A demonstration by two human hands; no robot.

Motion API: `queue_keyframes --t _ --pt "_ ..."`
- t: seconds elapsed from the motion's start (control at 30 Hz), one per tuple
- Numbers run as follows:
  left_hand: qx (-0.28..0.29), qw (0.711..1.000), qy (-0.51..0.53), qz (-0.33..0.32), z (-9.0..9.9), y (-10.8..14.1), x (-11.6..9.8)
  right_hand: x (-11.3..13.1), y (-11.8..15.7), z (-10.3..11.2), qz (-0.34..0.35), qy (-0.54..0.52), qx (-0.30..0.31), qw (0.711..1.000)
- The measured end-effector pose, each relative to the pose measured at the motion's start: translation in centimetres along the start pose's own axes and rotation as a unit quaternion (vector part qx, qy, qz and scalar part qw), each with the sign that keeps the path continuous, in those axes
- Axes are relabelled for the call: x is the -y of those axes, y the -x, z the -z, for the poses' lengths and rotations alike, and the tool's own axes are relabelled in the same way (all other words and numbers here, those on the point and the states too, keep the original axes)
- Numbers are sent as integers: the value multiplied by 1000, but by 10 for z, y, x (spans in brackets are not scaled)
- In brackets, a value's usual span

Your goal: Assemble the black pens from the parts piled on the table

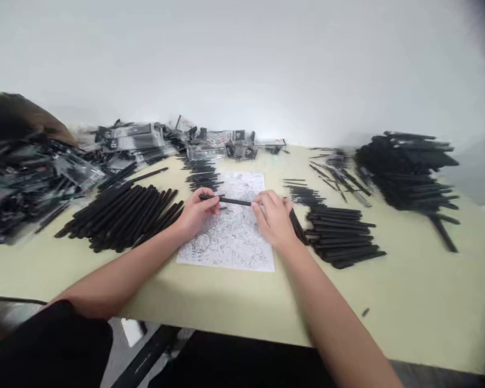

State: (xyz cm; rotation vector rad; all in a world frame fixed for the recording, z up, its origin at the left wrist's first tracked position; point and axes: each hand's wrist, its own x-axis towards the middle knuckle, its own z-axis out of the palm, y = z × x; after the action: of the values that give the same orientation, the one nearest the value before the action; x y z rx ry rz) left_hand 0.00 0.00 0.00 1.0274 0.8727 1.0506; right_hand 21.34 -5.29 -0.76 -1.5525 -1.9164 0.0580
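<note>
A thin black rod point(237, 201) is stretched level between both hands, above a sheet of paper point(234, 248) covered in dense dark line patterns. The fingers of my left hand point(200, 211) are closed on its left end. My right hand point(272, 218) pinches the other end between thumb and fingers. Left of the paper lies a pile of thick black rods point(125, 218); another row of black rods point(341, 234) is just right of my right hand. Thinner black sticks point(202, 175) lie beyond my left hand, and more thin sticks point(305, 194) beyond the right.
Clear packages with black labels point(133, 137) are heaped along the back. A jumbled heap of dark pieces and plastic point(32, 183) fills the left side. At the far right rises a tall stack of black rods point(408, 172). Loose slim pieces point(337, 172) lie before it on the yellowish table point(242, 302).
</note>
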Motion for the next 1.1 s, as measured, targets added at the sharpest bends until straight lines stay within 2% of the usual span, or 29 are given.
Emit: queue_keyframes --t 0.27,0.63,0.8,0.93,1.1 --pt "9 1000 2 -6 1 -1 3 2 -1 -1 -10 15 10 1000" --pt "63 997 -27 -26 -1 3 3 -2 -2 1 -33 35 -52 997" --pt "77 993 -72 -48 -2 4 4 3 1 5 48 97 -48 993" --pt "127 978 -147 -76 -2 9 6 16 3 7 128 143 -33 981" --pt "183 956 -194 -124 -1 12 13 24 3 4 187 151 13 971"
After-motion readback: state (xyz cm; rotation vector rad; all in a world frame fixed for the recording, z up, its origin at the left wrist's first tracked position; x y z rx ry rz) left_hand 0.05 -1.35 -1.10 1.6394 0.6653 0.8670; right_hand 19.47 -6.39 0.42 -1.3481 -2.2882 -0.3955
